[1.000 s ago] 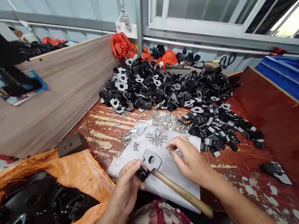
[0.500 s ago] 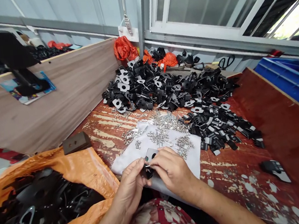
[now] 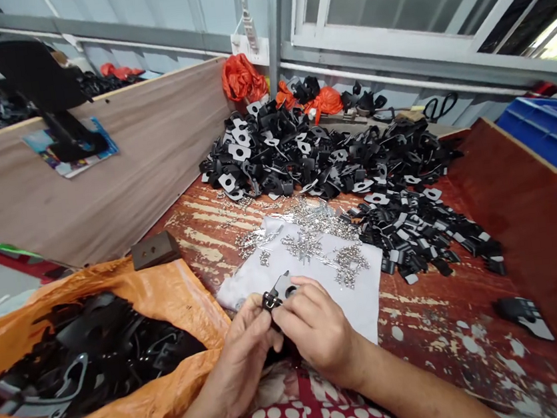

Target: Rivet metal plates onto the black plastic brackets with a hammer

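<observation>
Between my hands, over the front of a white cloth [image 3: 366,323], is a small black bracket [image 3: 281,285] with a flat, holed plate and a clip-like end. My left hand [image 3: 248,340] grips its clip end between thumb and fingers. The closed fingers of my right hand [image 3: 316,319] press on the bracket's near side and plate; whether they also pinch a small metal part is hidden. On the cloth lie loose heaps of small shiny metal pins [image 3: 303,245]. Just beyond rises a large pile of similar black brackets [image 3: 321,144].
Smaller black clips [image 3: 412,231] spread right of the cloth. An orange sack [image 3: 187,293] of black parts is at left, beside a brown block [image 3: 155,250]. A black piece [image 3: 522,315] lies at right. Wooden boards [image 3: 150,143] and a blue crate [image 3: 551,131] flank the table.
The bracket has turned in my hands, its clip end now facing up. My right fingers have closed in against it, and the thin metal pin they held is out of sight. The view has shifted slightly.
</observation>
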`<state>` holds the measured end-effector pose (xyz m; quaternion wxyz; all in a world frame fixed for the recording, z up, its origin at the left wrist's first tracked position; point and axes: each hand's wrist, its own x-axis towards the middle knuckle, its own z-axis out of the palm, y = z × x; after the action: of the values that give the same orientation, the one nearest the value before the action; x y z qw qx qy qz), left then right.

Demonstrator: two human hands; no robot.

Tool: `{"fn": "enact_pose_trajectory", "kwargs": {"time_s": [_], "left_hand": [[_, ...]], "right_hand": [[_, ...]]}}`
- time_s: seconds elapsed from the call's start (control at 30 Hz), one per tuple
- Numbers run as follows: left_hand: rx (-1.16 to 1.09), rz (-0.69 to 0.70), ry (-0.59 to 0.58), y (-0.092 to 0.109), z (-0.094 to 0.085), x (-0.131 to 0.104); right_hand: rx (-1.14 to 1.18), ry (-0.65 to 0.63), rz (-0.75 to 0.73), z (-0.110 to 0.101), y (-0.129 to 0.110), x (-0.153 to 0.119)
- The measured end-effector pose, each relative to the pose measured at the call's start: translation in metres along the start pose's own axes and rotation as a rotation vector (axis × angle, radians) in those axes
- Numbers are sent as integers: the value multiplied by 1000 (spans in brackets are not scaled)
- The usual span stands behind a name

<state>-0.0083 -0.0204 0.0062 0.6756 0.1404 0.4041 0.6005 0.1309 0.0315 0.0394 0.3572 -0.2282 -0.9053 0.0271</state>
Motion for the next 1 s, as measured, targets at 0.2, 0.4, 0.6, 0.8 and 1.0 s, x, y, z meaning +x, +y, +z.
{"fn": "enact_pose_trajectory", "kwargs": {"time_s": [0.2, 0.4, 0.6, 0.8, 1.0], "left_hand": [[544, 128, 241, 13, -45, -30], [761, 166, 225, 13, -62, -28], [838, 266, 199, -15, -53, 9], [817, 317, 212, -19, -57, 12], [776, 332, 217, -18, -54, 8]], "right_hand": [[114, -270, 225, 4, 17, -31], [-246, -703, 494, -7, 43, -80], [-108, -642, 502, -32, 36, -83], [-68, -158, 327, -38, 15, -80], [-195, -276, 238, -13, 14, -87]]}}
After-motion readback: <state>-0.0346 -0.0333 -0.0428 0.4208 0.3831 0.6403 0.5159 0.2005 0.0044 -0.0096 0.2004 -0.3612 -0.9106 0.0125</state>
